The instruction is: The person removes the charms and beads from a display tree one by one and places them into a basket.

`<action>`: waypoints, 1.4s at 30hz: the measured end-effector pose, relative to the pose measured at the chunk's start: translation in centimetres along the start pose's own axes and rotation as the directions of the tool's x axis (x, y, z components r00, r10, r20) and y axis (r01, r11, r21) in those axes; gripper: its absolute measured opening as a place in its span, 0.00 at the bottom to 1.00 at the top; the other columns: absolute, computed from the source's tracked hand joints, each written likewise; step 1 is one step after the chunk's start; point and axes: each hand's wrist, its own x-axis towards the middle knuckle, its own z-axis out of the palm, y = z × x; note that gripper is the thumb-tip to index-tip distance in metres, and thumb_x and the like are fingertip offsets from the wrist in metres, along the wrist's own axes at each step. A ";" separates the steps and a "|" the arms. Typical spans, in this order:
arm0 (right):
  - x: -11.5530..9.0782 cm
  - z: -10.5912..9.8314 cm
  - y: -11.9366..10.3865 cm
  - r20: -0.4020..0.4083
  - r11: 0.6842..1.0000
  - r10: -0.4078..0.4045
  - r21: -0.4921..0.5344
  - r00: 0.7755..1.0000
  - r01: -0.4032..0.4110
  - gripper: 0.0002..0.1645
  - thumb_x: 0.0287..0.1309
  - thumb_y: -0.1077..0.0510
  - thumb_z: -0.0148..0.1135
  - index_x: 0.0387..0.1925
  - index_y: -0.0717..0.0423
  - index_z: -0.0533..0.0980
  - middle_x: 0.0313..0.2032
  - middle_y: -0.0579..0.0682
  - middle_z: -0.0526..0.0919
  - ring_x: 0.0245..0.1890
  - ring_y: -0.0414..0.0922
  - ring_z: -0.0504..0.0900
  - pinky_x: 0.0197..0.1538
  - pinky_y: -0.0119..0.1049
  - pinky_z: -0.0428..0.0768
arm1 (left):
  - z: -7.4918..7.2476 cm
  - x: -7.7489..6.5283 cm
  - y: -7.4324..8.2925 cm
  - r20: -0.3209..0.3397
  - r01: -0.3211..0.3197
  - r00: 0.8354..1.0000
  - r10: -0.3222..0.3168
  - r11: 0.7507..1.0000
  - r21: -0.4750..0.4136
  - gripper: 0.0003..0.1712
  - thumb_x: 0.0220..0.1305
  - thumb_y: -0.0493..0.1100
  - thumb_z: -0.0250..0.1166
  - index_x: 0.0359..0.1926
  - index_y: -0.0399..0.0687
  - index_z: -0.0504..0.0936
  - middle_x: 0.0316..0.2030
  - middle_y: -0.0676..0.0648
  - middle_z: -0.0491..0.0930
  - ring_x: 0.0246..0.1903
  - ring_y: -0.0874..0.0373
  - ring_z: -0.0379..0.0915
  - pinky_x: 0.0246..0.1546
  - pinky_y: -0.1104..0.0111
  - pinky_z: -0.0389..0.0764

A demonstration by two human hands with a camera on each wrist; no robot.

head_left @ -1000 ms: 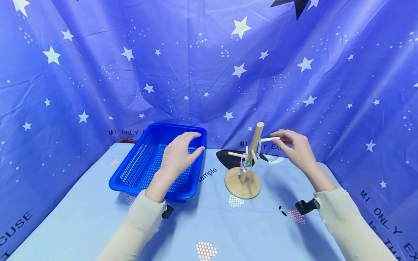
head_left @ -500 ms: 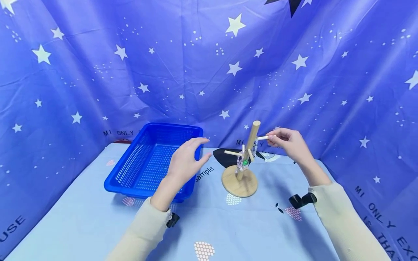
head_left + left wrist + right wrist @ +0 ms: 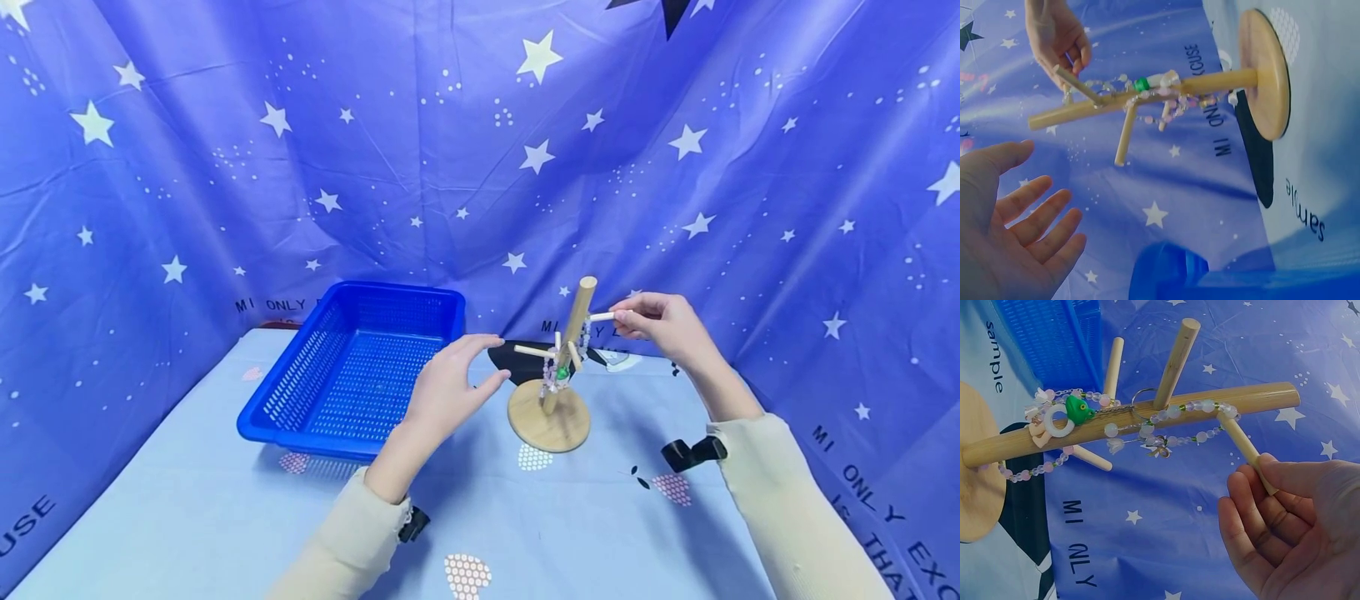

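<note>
A wooden peg stand [image 3: 577, 318] with a round base [image 3: 551, 425] stands on the table. My right hand [image 3: 667, 323] pinches the end of one upper peg [image 3: 1244, 442] between thumb and forefinger. A bracelet of clear and pale beads [image 3: 1174, 412] hangs on that peg, near the post. Another peg carries a keychain with a green figure [image 3: 1077, 410] and a white ring. Lower down hangs a bracelet with pink beads [image 3: 1047, 467]. My left hand [image 3: 447, 385], fingers spread and holding nothing, hovers left of the stand, apart from it.
A blue perforated basket [image 3: 258, 427] sits on the table to the left, close to my left forearm. The table wears a light blue printed cloth [image 3: 360, 533]. Behind it hangs a blue star-patterned curtain [image 3: 420, 167].
My left hand has moved right, from over the basket toward the stand. My right thumb and finger have closed on the peg's end. The view has shifted slightly.
</note>
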 end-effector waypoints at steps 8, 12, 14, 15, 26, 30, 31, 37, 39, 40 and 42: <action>-0.1 0.2 0.0 -0.010 1.000 0.000 0.009 1.000 0.000 0.21 0.70 0.58 0.59 0.51 0.75 0.77 0.28 0.35 0.84 0.30 0.30 0.83 0.37 0.25 0.85 | 1.0 -0.4 0.6 0.032 0.002 0.999 0.000 0.999 -0.047 0.25 0.64 0.54 0.68 0.60 0.55 0.80 0.59 0.52 0.82 0.61 0.53 0.77 0.60 0.57 0.79; 0.0 0.2 0.2 -0.009 1.000 -0.001 0.011 1.000 0.001 0.21 0.70 0.59 0.58 0.51 0.76 0.76 0.28 0.36 0.84 0.29 0.29 0.83 0.37 0.25 0.85 | 1.5 -0.5 0.8 0.042 0.000 0.999 0.003 0.997 -0.072 0.25 0.64 0.54 0.68 0.60 0.55 0.80 0.59 0.52 0.81 0.62 0.53 0.76 0.62 0.57 0.78; 0.0 0.2 0.2 -0.011 1.000 0.003 0.012 1.000 -0.003 0.20 0.70 0.59 0.58 0.51 0.76 0.76 0.28 0.36 0.84 0.29 0.29 0.83 0.37 0.25 0.85 | 1.8 -0.6 0.9 0.045 -0.004 0.999 0.007 0.997 -0.084 0.25 0.64 0.54 0.68 0.60 0.55 0.80 0.59 0.52 0.81 0.62 0.53 0.76 0.62 0.58 0.78; 0.0 0.2 0.2 -0.012 1.000 0.005 0.013 1.000 -0.005 0.21 0.70 0.59 0.58 0.51 0.76 0.76 0.27 0.36 0.84 0.30 0.29 0.83 0.37 0.24 0.85 | 1.9 -0.7 1.0 0.047 -0.005 0.999 0.009 0.996 -0.087 0.25 0.64 0.55 0.68 0.60 0.55 0.80 0.60 0.52 0.81 0.62 0.53 0.76 0.63 0.59 0.78; 0.0 0.2 0.2 -0.009 0.999 0.010 0.038 1.000 -0.009 0.21 0.69 0.60 0.59 0.52 0.77 0.76 0.28 0.37 0.84 0.29 0.29 0.83 0.38 0.25 0.85 | 3.0 -1.0 1.6 0.092 0.024 0.996 -0.009 0.987 -0.156 0.26 0.65 0.55 0.66 0.62 0.54 0.78 0.61 0.51 0.80 0.62 0.52 0.75 0.64 0.56 0.76; 0.0 0.2 0.4 -0.013 0.999 0.002 0.046 1.000 -0.001 0.20 0.69 0.60 0.59 0.51 0.77 0.76 0.28 0.37 0.85 0.29 0.30 0.84 0.38 0.25 0.86 | 3.3 -1.0 1.9 0.117 0.038 0.993 -0.018 0.983 -0.177 0.26 0.65 0.52 0.67 0.63 0.54 0.77 0.61 0.50 0.79 0.63 0.51 0.75 0.64 0.56 0.76; 0.0 0.2 0.4 -0.014 0.999 -0.002 0.050 1.000 0.002 0.20 0.69 0.60 0.59 0.51 0.77 0.76 0.28 0.37 0.85 0.29 0.30 0.84 0.38 0.25 0.86 | 3.4 -1.0 2.0 0.121 0.040 0.993 -0.018 0.983 -0.179 0.26 0.65 0.52 0.67 0.63 0.54 0.77 0.62 0.50 0.79 0.63 0.51 0.75 0.64 0.56 0.76; 0.2 0.3 0.7 -0.013 0.998 -0.006 0.059 1.000 0.007 0.20 0.70 0.61 0.58 0.52 0.78 0.75 0.27 0.34 0.84 0.29 0.28 0.83 0.37 0.24 0.85 | 4.1 -1.0 1.9 0.128 0.038 0.992 -0.015 0.984 -0.175 0.26 0.65 0.53 0.67 0.62 0.54 0.78 0.61 0.50 0.79 0.63 0.51 0.75 0.64 0.56 0.76; 0.2 0.3 0.7 -0.012 0.998 -0.003 0.062 1.000 0.004 0.20 0.70 0.61 0.57 0.53 0.78 0.75 0.27 0.34 0.84 0.29 0.29 0.83 0.37 0.24 0.85 | 4.3 -1.0 1.9 0.133 0.039 0.991 -0.016 0.985 -0.171 0.26 0.65 0.54 0.67 0.62 0.54 0.78 0.61 0.50 0.80 0.63 0.51 0.75 0.64 0.57 0.76; 0.2 0.3 0.7 -0.013 0.998 -0.003 0.066 1.000 0.004 0.20 0.70 0.61 0.57 0.53 0.78 0.75 0.27 0.35 0.84 0.29 0.29 0.83 0.37 0.24 0.85 | 4.3 -1.1 1.9 0.138 0.042 0.990 -0.018 0.985 -0.170 0.27 0.65 0.54 0.67 0.63 0.54 0.78 0.61 0.50 0.80 0.63 0.51 0.75 0.64 0.57 0.76; 0.2 0.3 0.7 -0.013 0.997 -0.002 0.071 1.000 0.003 0.20 0.70 0.62 0.57 0.53 0.78 0.75 0.28 0.35 0.84 0.29 0.30 0.84 0.37 0.24 0.85 | 4.5 -1.1 2.0 0.148 0.047 0.989 -0.023 0.986 -0.161 0.27 0.65 0.55 0.67 0.63 0.54 0.77 0.62 0.51 0.79 0.63 0.52 0.75 0.64 0.57 0.76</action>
